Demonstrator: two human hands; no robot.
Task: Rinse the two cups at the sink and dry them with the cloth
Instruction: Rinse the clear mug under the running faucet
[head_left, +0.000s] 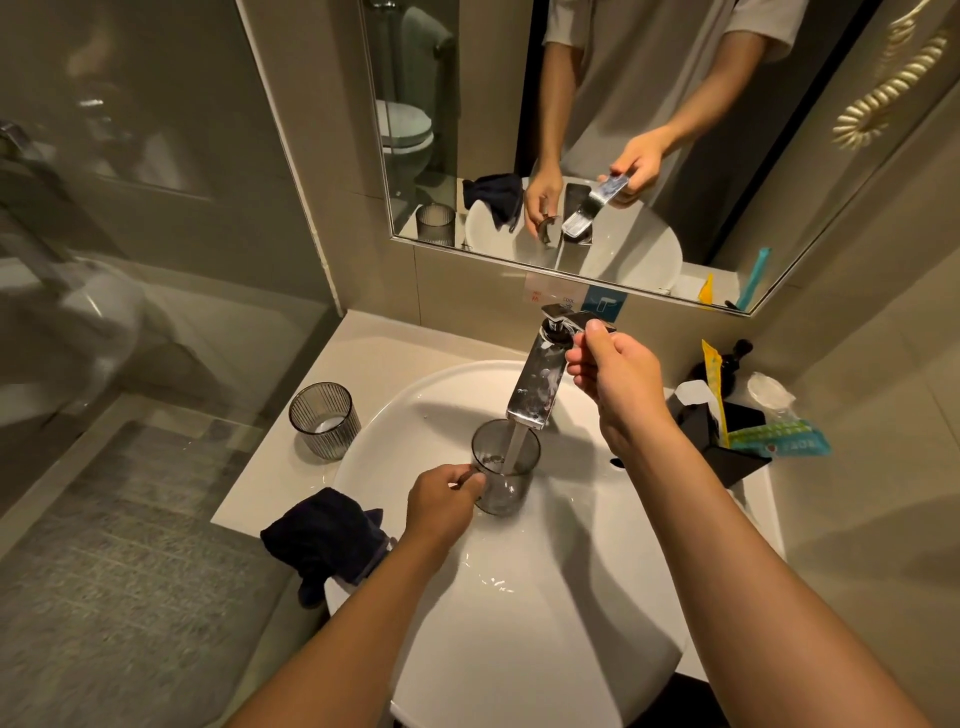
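A: Nearest, at the front-left edge of the round white ceramic sink (597, 597)?
B: Dark navy terry cloth (317, 538), crumpled, soft, draped over the rim. Apparently unused so far.

A: And next inward?
B: Left hand (444, 493) closed around the smooth smoky-grey translucent cup (506, 467), upright over the basin, directly under the running stream. Filling now; rinse of the first cup in progress, not finished.

A: Further back, on the right?
B: Right hand (610, 376) pinching the flat lever of the square chrome tap (537, 387), fingers closed on it. Glossy metal, spotted with water marks.

A: The second cup?
B: Ribbed grey translucent cup (324, 420), standing upright on the pale stone tabletop (374, 348), left of the basin, well apart from both hands. Cannot tell whether rinsed yet.

A: Remaining, by the look of it?
B: Likely emptying this cup, rinsing the ribbed one, then drying both with the cloth.
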